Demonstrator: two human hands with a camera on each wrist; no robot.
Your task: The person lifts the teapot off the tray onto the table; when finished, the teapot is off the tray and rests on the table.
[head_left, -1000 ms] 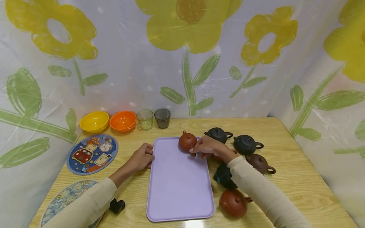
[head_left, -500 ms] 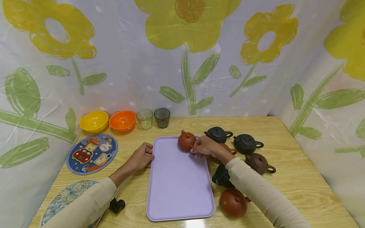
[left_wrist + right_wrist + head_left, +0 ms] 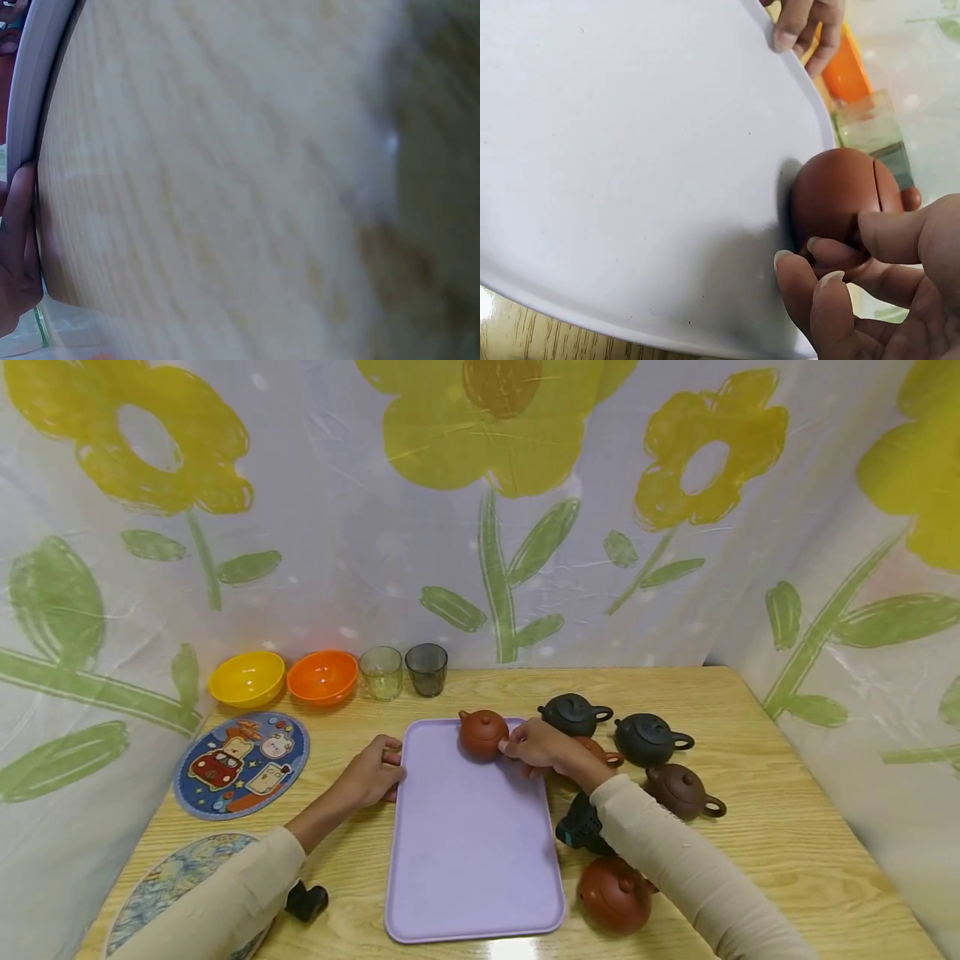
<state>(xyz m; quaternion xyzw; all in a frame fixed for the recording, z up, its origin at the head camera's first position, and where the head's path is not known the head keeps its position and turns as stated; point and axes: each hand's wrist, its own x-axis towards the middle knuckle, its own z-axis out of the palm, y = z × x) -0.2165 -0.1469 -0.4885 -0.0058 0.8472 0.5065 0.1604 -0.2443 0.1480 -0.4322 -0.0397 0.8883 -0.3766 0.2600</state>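
Note:
A small reddish-brown clay teapot (image 3: 482, 734) stands at the far end of a lilac tray (image 3: 474, 852), its spout pointing to the far left. My right hand (image 3: 542, 747) pinches the teapot's handle between thumb and fingers; the right wrist view shows the grip on the round teapot (image 3: 840, 191) close up. My left hand (image 3: 371, 772) is at the tray's left edge. In the left wrist view, the fingers (image 3: 21, 217) lie along the outside of the tray rim (image 3: 37, 82). In the right wrist view, the left thumb (image 3: 784, 39) rests on the rim.
Right of the tray stand black teapots (image 3: 648, 740), a dark brown teapot (image 3: 681, 791) and a red-brown teapot (image 3: 615, 895). Yellow (image 3: 247, 679) and orange bowls (image 3: 322, 677) and two glasses (image 3: 427, 671) line the back. Oval placemats (image 3: 242, 766) lie on the left.
My right hand has turned the teapot on the tray, so its spout has swung to the left and the body has shifted slightly left. The left hand has stayed at the tray edge.

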